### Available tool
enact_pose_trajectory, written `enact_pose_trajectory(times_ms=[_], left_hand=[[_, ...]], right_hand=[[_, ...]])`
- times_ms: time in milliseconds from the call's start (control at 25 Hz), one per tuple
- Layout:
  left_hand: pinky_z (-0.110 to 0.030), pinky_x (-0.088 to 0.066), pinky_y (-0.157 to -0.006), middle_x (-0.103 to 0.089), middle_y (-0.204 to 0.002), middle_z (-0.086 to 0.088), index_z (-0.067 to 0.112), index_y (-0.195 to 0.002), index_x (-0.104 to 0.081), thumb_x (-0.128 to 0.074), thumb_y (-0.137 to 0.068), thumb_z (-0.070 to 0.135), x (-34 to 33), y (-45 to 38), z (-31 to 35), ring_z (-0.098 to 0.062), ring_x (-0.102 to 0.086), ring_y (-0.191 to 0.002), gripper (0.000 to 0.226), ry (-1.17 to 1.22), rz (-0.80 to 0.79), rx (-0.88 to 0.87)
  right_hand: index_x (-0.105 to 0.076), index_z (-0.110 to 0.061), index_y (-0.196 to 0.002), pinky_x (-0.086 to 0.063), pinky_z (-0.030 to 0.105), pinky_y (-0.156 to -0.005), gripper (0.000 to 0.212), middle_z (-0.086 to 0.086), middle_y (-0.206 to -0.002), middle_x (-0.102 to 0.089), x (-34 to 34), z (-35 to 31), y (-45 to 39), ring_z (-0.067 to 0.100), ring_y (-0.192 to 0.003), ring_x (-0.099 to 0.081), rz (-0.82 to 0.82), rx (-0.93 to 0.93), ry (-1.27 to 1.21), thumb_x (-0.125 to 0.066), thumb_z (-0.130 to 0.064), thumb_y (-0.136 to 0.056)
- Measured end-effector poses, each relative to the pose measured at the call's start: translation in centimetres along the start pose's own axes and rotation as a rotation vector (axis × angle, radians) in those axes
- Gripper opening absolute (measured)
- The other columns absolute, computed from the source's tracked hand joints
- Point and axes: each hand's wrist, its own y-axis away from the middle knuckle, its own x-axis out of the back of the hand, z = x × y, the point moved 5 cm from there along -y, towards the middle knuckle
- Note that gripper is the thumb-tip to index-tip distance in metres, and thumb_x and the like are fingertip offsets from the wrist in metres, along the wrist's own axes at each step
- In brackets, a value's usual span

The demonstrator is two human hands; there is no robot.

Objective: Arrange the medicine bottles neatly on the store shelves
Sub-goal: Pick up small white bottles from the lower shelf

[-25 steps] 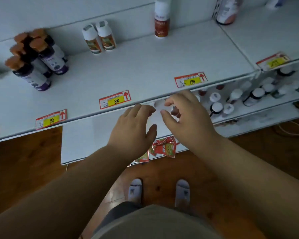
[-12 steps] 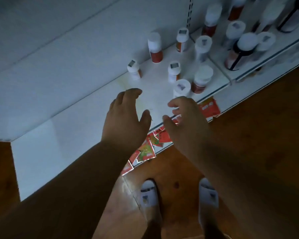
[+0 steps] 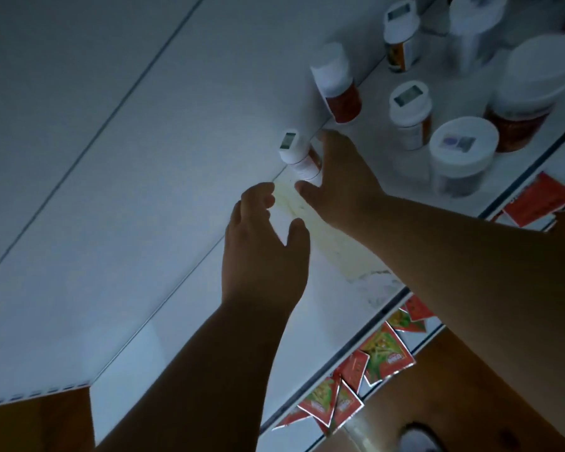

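My right hand (image 3: 343,181) has just reached the small white-capped bottle (image 3: 299,154) at the back of the lower shelf (image 3: 144,243), fingers wrapping its body, while my left hand (image 3: 261,246) hovers beside it, fingers apart and empty, so the tidying can begin

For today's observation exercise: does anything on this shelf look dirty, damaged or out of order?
Yes. A yellowish stain streaks the white shelf between the left hand and right hand, with scuffed, flaking paint towards the front edge. Red packets lie jumbled below that edge.
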Motion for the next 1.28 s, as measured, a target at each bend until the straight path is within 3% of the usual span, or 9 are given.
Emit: enact_pose_trajectory(times_ms=[120,280,480,640,760,840,960,1120,1280], left_hand=[[-0.024,-0.045,-0.087,-0.053,-0.132,0.011,0.029,-0.134,-0.042,-0.066,-0.089,0.031,-0.1,-0.2,-1.1,-0.009,-0.054,-0.115,0.051,0.002,-0.018,-0.007],[-0.029,-0.047,-0.092,-0.051,-0.132,0.013,0.031,-0.132,-0.042,-0.059,-0.093,0.035,0.0,0.2,-0.8,-0.006,-0.053,-0.114,0.043,0.046,-0.053,0.017],[-0.021,-0.041,-0.087,-0.053,-0.132,0.004,0.024,-0.131,-0.045,-0.026,-0.098,0.058,1.3,4.4,3.4,-0.012,-0.054,-0.113,0.051,0.168,-0.128,0.062],[-0.024,-0.035,-0.100,-0.046,-0.143,0.018,0.038,-0.138,-0.040,-0.013,-0.090,0.068,7.4,9.8,10.6,-0.002,-0.045,-0.128,0.062,0.296,-0.170,0.121],[-0.023,-0.036,-0.102,-0.048,-0.139,0.019,0.037,-0.136,-0.043,-0.010,-0.090,0.068,14.2,13.5,16.1,0.000,-0.045,-0.125,0.065,0.397,-0.161,0.163],[-0.021,-0.037,-0.099,-0.052,-0.131,0.017,0.033,-0.132,-0.047,-0.011,-0.092,0.064,19.4,15.5,20.2,0.001,-0.048,-0.119,0.062,0.450,-0.134,0.148],[-0.015,-0.037,-0.092,-0.052,-0.117,0.018,0.031,-0.126,-0.049,-0.015,-0.095,0.058,25.4,17.9,24.3,0.003,-0.049,-0.110,0.053,0.518,-0.085,0.086],[-0.019,-0.038,-0.099,-0.052,-0.129,0.016,0.030,-0.136,-0.047,-0.015,-0.090,0.066,29.3,19.4,25.4,0.003,-0.047,-0.119,0.067,0.588,-0.056,0.064],[-0.019,-0.034,-0.101,-0.050,-0.136,0.017,0.034,-0.138,-0.044,-0.018,-0.090,0.068,33.4,18.4,22.7,0.003,-0.044,-0.125,0.064,0.614,0.012,0.102]], right_hand=[[-0.036,-0.014,-0.145,-0.040,0.033,-0.107,0.068,0.008,-0.142,-0.050,-1.4,0.6,-3.5,0.026,-0.130,-0.050,-0.001,0.045,-0.016,-0.071,-0.019,-0.086],[-0.055,-0.013,-0.114,-0.047,0.027,-0.081,0.039,0.005,-0.109,-0.060,-0.1,0.8,-2.0,0.019,-0.096,-0.060,-0.026,0.029,-0.037,-0.071,-0.035,-0.085],[-0.049,-0.023,-0.112,-0.049,0.020,-0.068,0.056,-0.012,-0.091,-0.058,7.2,-0.7,7.1,0.007,-0.083,-0.062,-0.118,-0.314,-0.496,-0.081,-0.049,-0.073],[-0.055,-0.025,-0.115,-0.049,0.022,-0.058,0.045,-0.008,-0.093,-0.065,16.0,-7.6,13.6,0.018,-0.080,-0.065,-0.077,-0.439,-0.554,-0.057,-0.059,-0.086],[-0.054,-0.004,-0.133,-0.051,0.042,-0.076,0.054,0.026,-0.124,-0.060,22.2,-13.7,18.0,0.039,-0.108,-0.055,-0.085,-0.546,-0.673,-0.044,-0.046,-0.100],[-0.056,-0.013,-0.132,-0.055,0.047,-0.088,0.051,0.022,-0.128,-0.061,26.5,-18.3,20.1,0.041,-0.108,-0.062,-0.194,-0.574,-0.696,-0.049,-0.050,-0.098],[-0.058,-0.026,-0.122,-0.056,0.053,-0.088,0.044,0.006,-0.114,-0.070,31.5,-23.8,22.3,0.024,-0.098,-0.072,-0.324,-0.542,-0.704,-0.057,-0.057,-0.091],[-0.060,-0.021,-0.115,-0.056,0.059,-0.084,0.047,0.012,-0.106,-0.072,34.1,-28.9,22.8,0.029,-0.094,-0.073,-0.410,-0.437,-0.656,-0.065,-0.057,-0.085],[-0.063,-0.028,-0.097,-0.058,0.050,-0.078,0.048,0.007,-0.094,-0.070,31.9,-35.2,20.1,0.027,-0.087,-0.072,-0.424,-0.356,-0.542,-0.070,-0.067,-0.069]])
